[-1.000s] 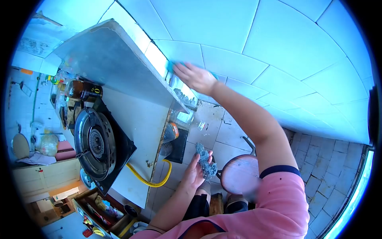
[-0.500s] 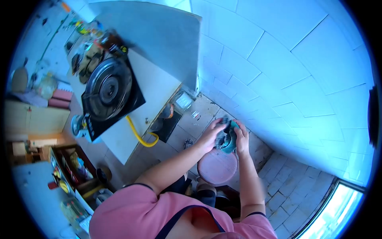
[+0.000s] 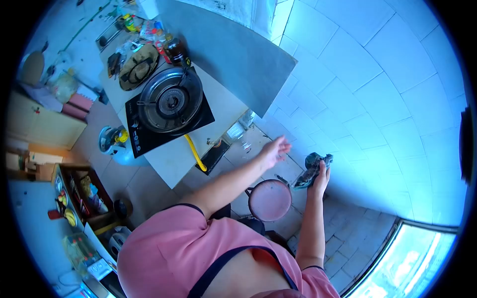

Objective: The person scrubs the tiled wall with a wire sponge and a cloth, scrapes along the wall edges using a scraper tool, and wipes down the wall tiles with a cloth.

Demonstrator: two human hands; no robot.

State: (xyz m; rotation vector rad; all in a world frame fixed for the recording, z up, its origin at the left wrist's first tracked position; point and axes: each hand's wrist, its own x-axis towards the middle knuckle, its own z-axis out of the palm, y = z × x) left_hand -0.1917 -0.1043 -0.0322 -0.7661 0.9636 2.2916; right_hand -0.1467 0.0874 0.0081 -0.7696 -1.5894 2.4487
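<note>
My right hand [image 3: 320, 180] grips a crumpled dark green cloth [image 3: 312, 169] near the tiled wall, its fingers wrapped round the lower part. The cloth bunches up above the fingers and hangs to the left. My left hand [image 3: 276, 151] is apart from it, over the floor, with the fingers stretched out and nothing in them. Below and between my hands stands a round stool [image 3: 270, 200] with a pinkish top. The nearest things beyond my left hand are some clear containers [image 3: 237, 133] under the counter edge.
To the left is a counter [image 3: 171, 166] bearing a black gas stove [image 3: 141, 136] with a yellow hose [image 3: 196, 154]. A hat [image 3: 138, 67] and bottles lie behind it. A blue gas cylinder [image 3: 130, 155] stands below. A grey panel [image 3: 233, 54] rises beside the stove; a tiled wall [image 3: 377, 109] bounds the right.
My left hand has let go of the cloth and moved away from it. My right hand has carried the cloth right, towards the wall. The view has shifted, showing more of the counter.
</note>
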